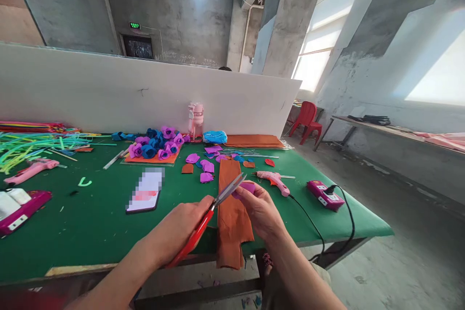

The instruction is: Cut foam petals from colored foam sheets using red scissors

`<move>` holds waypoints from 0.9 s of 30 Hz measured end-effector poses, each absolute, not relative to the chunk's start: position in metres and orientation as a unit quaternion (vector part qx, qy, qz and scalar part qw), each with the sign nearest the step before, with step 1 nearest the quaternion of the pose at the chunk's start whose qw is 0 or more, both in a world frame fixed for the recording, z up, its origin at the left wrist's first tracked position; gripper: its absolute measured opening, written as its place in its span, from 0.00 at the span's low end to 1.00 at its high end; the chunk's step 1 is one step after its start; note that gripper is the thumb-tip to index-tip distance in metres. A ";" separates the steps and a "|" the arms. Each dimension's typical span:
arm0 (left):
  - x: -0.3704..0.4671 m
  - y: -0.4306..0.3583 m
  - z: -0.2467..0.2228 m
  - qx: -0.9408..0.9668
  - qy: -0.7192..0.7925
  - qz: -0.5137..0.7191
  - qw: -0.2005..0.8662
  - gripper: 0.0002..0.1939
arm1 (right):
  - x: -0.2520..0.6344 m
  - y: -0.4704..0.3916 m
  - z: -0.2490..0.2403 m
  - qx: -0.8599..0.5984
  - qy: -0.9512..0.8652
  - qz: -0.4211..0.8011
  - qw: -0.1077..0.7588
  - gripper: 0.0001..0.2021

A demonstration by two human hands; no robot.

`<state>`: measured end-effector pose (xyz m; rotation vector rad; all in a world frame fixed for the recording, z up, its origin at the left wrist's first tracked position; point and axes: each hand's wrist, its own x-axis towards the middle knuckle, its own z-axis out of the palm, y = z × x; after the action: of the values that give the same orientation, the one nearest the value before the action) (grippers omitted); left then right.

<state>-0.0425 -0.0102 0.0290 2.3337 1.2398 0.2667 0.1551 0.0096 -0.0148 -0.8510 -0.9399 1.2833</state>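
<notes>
Nearest me, my left hand [187,220] is closed round the red handles of the scissors [205,221], whose blades lie close together and point forward and to the right. My right hand [264,209] pinches a small purple petal [247,186] between thumb and fingers, just beside the blade tips; whether the metal touches it I can't tell. Under my hands a strip of brown paper [232,218] runs away from me over the green tabletop [109,232], its near end reaching past the edge.

To the right of the strip lies a pink glue gun [278,183], and farther right a magenta power strip [324,196] with a black plug in it. On my left a phone [145,191] lies face up. Past the blades, loose petals [207,166] are scattered, mostly purple, with a few brown and blue ones and a red one. Behind these, purple and blue paper flowers [156,143] sit heaped on an orange sheet, a bundle of coloured stems [32,140] well to their left and a blue packet [215,137] to their right. At the back a pink bottle [196,118] stands upright before a white partition [109,87]. Beyond, off to the right, is a red chair [308,115]; a green sign [134,25] glows on the concrete wall
</notes>
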 end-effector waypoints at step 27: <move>-0.035 0.017 -0.017 0.770 0.637 0.016 0.001 0.10 | 0.149 0.022 -0.019 -0.305 -0.094 0.696 0.643 0.12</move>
<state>-0.0355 0.0170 -0.0167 2.4188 2.0013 0.0487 0.1491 0.0219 -0.0188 -0.6956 -0.2134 1.5857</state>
